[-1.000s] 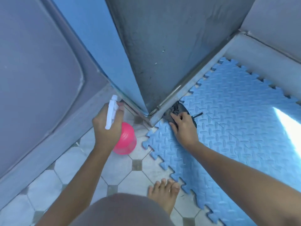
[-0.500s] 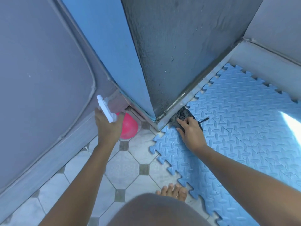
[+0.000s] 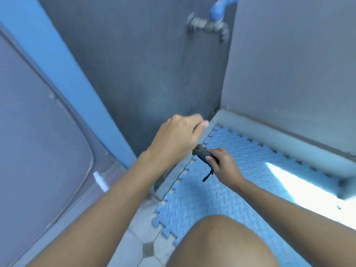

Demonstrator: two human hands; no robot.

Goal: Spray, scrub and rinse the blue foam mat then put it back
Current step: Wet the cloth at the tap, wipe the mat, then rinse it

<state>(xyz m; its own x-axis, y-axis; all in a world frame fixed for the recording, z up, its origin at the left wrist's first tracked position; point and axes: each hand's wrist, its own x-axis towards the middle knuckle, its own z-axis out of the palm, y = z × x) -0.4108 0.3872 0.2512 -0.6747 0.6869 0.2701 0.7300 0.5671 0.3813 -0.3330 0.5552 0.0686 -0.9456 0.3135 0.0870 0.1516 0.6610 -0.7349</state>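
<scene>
Since half a second ago the left hand has let go of the spray bottle and risen toward the wall; the right hand has lifted the rag off the mat; the view has tipped up too, so a tap now shows.

Nearest: a bare knee low in frame, over the mat's near corner; tiled floor to its left; something white behind the left forearm by the door, maybe the sprayer head, too blurred to say.

Mat lies flat on the floor in the corner, toothed edges against the sill on the left and the ledge at the back; sunlit patch on its right side.

Right hand: fingers curled closed round the dark rag, a strap end hanging below; held just above the mat. Left hand: fingers loosely curled, nothing seen in them, blurred, so exact closure is unclear.

Handling, my guess: foam mat is light, bendy, floppy when lifted, slick once wet; interlocked tiles may part at the seams if pulled by one corner; best taken at the free near-left edge over the tiles, two hands apart.

Room: walls on two sides hem it in; only open way out is toward the tiled floor, near left; tap is high on the far wall, above the corner.
</scene>
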